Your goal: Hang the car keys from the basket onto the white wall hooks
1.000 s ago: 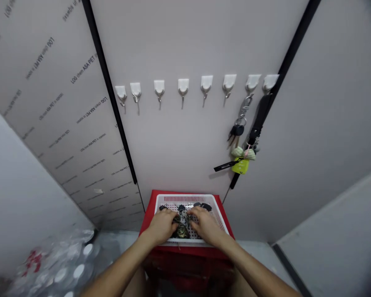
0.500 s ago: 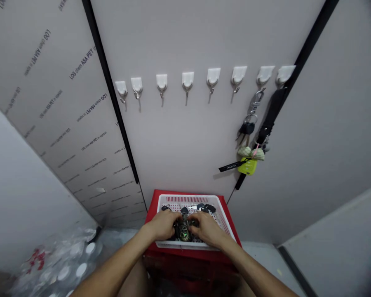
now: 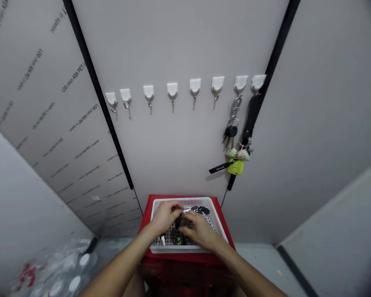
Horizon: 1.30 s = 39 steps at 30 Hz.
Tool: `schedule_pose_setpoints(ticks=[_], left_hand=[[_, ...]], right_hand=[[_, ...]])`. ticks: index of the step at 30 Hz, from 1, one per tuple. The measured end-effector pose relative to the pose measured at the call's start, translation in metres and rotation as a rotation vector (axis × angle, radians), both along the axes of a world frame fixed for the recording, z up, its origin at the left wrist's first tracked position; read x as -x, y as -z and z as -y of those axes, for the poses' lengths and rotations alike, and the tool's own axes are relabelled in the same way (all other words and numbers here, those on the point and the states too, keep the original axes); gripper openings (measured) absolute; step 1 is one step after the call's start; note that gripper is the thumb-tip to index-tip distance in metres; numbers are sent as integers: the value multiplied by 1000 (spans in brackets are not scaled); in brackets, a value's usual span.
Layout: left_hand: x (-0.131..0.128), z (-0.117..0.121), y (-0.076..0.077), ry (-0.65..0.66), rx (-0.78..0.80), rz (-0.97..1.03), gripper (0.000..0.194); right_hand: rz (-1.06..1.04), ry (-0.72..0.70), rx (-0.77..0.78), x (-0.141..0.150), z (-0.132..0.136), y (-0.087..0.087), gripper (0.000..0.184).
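My left hand (image 3: 165, 216) is over the left half of a white plastic basket (image 3: 189, 250), its thumb and fingers pinched together. A dark key fob (image 3: 178, 222) hangs below those fingertips. Close beside it, my right hand (image 3: 200, 231) curls inward, fingertips near the left ones; what lies between its fingers is hard to make out. Under the hands is a tangled bunch of keys (image 3: 177, 237) with a small green glint. Black car keys (image 3: 200, 210) lie at the basket's back right.
The basket stands on a red box (image 3: 223, 222) against a grey panel. Above is a row of white hooks (image 3: 172, 90). From the right-hand hooks hang keys (image 3: 231, 131), a black strap (image 3: 250, 117) and a yellow-green key fob (image 3: 235, 166). Wrapped bottles (image 3: 74, 283) stand lower left.
My left hand has lifted off the key bunch, now with a dark key fob at its fingertips. My right hand has turned toward it. The view has shifted, moving the hooks left and down.
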<state>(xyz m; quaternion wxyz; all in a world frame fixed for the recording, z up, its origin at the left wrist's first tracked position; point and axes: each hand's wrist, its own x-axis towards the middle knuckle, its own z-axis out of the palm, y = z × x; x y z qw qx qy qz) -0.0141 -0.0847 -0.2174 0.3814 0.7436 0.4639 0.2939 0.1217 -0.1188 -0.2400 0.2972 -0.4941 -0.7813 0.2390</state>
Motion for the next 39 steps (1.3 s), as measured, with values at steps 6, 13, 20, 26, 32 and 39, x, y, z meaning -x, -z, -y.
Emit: schedule_pose_setpoints(ticks=[6, 13, 20, 26, 32, 39], left_hand=[[-13, -5, -20, -58, 126, 179, 9], [-16, 2, -34, -15, 269, 408, 13], [-13, 5, -55, 62, 286, 547, 23], [-11, -4, -70, 62, 163, 497, 21], [-25, -16, -97, 22, 56, 467, 17], [-53, -20, -156, 93, -244, 392, 13]], right_hand=[[-452, 63, 70, 0, 2, -17, 25], [-574, 103, 86, -6, 1, -26, 22], [-412, 76, -3, -10, 5, -49, 18], [-378, 217, -78, -14, -5, -71, 20], [-503, 262, -62, -24, -15, -110, 15], [-545, 243, -63, -41, -19, -154, 17]])
